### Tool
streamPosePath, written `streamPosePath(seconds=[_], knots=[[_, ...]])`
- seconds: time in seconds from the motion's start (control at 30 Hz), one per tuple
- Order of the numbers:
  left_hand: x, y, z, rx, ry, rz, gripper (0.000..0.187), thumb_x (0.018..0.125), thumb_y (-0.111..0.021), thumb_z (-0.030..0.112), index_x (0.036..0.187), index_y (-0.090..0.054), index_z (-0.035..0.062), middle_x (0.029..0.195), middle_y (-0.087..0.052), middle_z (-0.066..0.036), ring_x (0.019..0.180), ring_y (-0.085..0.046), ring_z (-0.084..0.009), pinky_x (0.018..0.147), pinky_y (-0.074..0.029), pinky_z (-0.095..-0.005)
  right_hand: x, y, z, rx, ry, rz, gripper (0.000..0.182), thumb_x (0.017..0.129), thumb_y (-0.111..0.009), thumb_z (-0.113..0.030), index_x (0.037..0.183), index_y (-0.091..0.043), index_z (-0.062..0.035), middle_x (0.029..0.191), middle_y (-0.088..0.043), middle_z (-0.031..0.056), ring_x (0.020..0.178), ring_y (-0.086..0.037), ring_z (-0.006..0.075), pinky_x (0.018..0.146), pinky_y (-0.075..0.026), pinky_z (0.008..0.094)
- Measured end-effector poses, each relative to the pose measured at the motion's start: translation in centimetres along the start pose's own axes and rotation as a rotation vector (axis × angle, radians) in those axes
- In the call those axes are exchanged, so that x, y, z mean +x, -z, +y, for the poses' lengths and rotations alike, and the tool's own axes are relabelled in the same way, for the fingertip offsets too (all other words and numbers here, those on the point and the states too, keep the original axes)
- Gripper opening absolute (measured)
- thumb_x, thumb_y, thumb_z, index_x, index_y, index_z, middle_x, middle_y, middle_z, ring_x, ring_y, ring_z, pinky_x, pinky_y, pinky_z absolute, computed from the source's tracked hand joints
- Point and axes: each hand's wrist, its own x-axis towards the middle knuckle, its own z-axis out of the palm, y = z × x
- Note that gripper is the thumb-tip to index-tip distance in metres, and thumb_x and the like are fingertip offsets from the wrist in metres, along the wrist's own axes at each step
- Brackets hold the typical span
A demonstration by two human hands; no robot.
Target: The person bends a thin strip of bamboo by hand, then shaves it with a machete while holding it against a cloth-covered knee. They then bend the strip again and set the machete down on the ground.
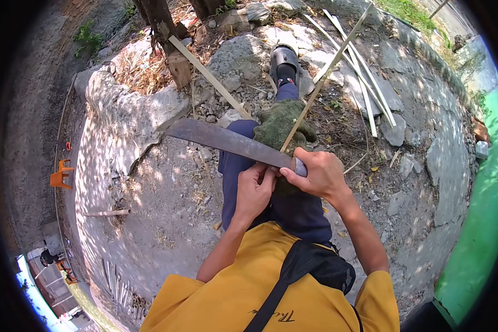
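Observation:
My right hand (318, 174) is wrapped around the pale handle of a machete (227, 140). Its broad dark blade points left across my lap, above my legs. Just under the blade, my left hand (254, 191) is closed in a pinch at the near end of a long bamboo strip (323, 74). The strip slants up and away to the right; the blade hides where it meets my fingers. A rough green cloth (279, 123) is draped over my leg beneath the strip and blade.
Several pale strips (365, 83) lie on the broken ground at right. Another strip (207, 74) leans near a tree trunk (163, 33). Concrete slabs and rubble surround my shoe (284, 58). An orange chair (62, 174) is far left; a green wall (473, 216) borders the right.

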Motion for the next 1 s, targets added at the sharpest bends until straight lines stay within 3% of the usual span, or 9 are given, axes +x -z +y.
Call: streamPosePath(seconds=[0.33, 0.67, 0.77, 0.83, 1.0], knots=[[-0.7, 0.2, -0.1, -0.134, 0.052, -0.03, 0.019, 0.11, -0.059, 0.013, 0.106, -0.072, -0.0007, 0.078, -0.06, 0.003, 0.061, -0.044, -0.0031, 0.053, -0.032, -0.0229, -0.2, 0.2, -0.7, -0.03, -0.041, -0.001, 0.055, 0.091, -0.071, -0.062, 0.081, -0.061, -0.0081, 0.062, -0.066, 0.0183, 0.061, -0.07, 0.0411, 0.055, -0.055, 0.0526], [-0.9, 1.0, -1.1, -0.123, 0.083, -0.078, 0.023, 0.11, -0.059, 0.017, 0.1, -0.07, 0.0001, 0.081, -0.061, 0.002, 0.061, -0.044, -0.0026, 0.053, -0.032, -0.0221, -0.4, 0.0, -1.0, -0.05, -0.048, -0.003, 0.054, 0.09, -0.072, -0.061, 0.084, -0.063, -0.0079, 0.063, -0.067, 0.0193, 0.06, -0.07, 0.0409, 0.054, -0.056, 0.0518], [-1.8, 1.0, -1.2, -0.148, 0.084, -0.058, 0.023, 0.11, -0.06, 0.018, 0.097, -0.069, 0.0009, 0.075, -0.057, 0.004, 0.059, -0.042, -0.002, 0.052, -0.03, -0.0224, -0.4, 0.3, -1.4, -0.043, -0.065, -0.006, 0.053, 0.09, -0.072, -0.06, 0.084, -0.064, -0.0074, 0.063, -0.067, 0.0207, 0.062, -0.07, 0.0415, 0.056, -0.056, 0.0517], [-2.9, 1.5, -1.1, -0.174, 0.156, -0.065, 0.027, 0.109, -0.06, 0.017, 0.09, -0.066, 0.0002, 0.063, -0.047, 0.006, 0.057, -0.038, -0.0024, 0.051, -0.026, -0.0253, -0.3, 0.0, -1.1, -0.01, -0.086, 0.012, 0.054, 0.091, -0.071, -0.06, 0.085, -0.064, -0.0068, 0.064, -0.067, 0.0214, 0.062, -0.07, 0.0418, 0.057, -0.056, 0.0517], [-2.8, 1.3, -1.0, -0.111, 0.118, -0.048, 0.026, 0.11, -0.059, 0.019, 0.091, -0.065, 0.0027, 0.064, -0.047, 0.006, 0.056, -0.039, -0.0023, 0.051, -0.028, -0.0233, 0.2, 0.1, -1.2, -0.015, -0.109, 0.014, 0.055, 0.092, -0.07, -0.06, 0.084, -0.063, -0.0051, 0.066, -0.067, 0.0229, 0.064, -0.07, 0.0426, 0.06, -0.056, 0.0523]])
